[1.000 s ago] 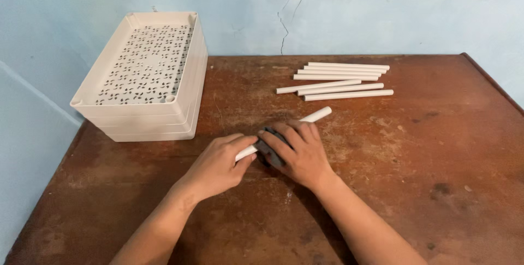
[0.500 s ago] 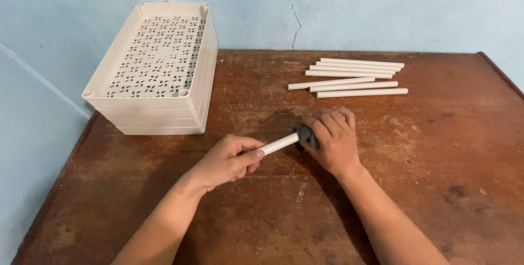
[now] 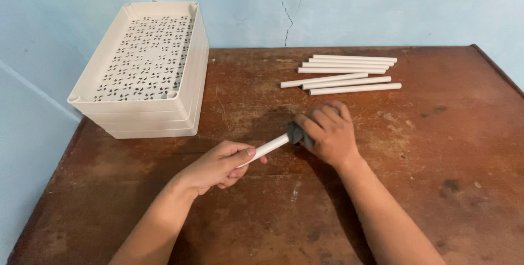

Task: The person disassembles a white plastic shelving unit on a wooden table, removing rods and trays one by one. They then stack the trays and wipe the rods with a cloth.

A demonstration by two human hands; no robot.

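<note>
One white tube [image 3: 268,148] is held above the near middle of the worktop [image 3: 436,134], gripped at its near end by the left hand [image 3: 218,165], while the right hand [image 3: 327,131], clenched around a dark grey pad [image 3: 295,132], has been slid to its far end since a second ago, suggesting the rub now covers its length.

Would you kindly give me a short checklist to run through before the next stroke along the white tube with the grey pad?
1. Left hand gripping the near end of the white tube: ok.
2. Right hand closed on the grey pad around the tube: ok.
3. Far end of the tube free of the pad: cannot tell, the right hand hides it.
4. Six loose white tubes lying apart from the hands, out of the stroke's way: ok.
5. Stack of cream trays clear of the left elbow's side: ok.
6. Table surface clean under the work: not ok, it looks stained and gritty.
</note>
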